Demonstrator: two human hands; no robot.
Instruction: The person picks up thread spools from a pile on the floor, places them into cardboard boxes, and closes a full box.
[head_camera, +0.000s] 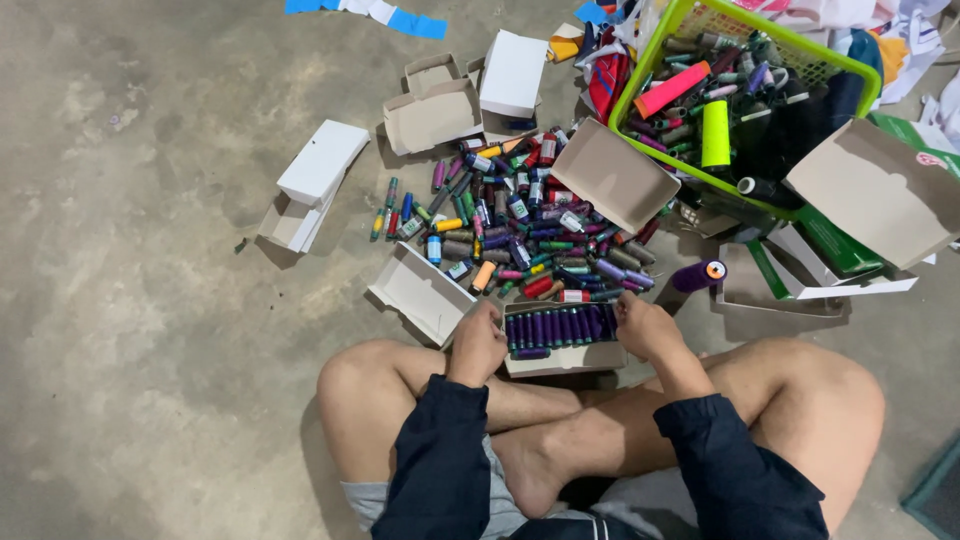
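Left hand (478, 343) curled over the left end of a small shallow cardboard box packed with purple thread spools (560, 338), fingers bent down onto the box edge; whether it pinches a spool, cannot tell. Right hand (645, 325) rests on the right end of the same box, fingers folded against the spool row, not clearly gripping anything loose. Box sits on the concrete floor (150, 300) just in front of the crossed legs, between both hands.

Doing it well, as a judgement: keep the box flat and steadied from one end, press the spools side by side so the row stays tight, keep to purple. One stray purple spool (529, 353) lies along the front edge of the box, looks only half seated.

Containers:
- Purple box: one close row of purple spools, nearly full.
- Lime-green plastic basket (650, 75), upper right: larger cones and spools, mixed colours, a yellow-green cone (715, 133) upright, a pink flat piece among them.
- Empty open white carton (420, 293) just left of the purple box, nothing inside.
- Other white and brown cartons (435, 105) further back, open, look empty.
- Flattened brown cardboard flap (880, 190) leaning over the basket's right side.

Loose pile of mixed-colour small spools (530, 230) on the floor beyond the box. A larger purple cone (698, 275) lies on its side near the right hand, apart from it.
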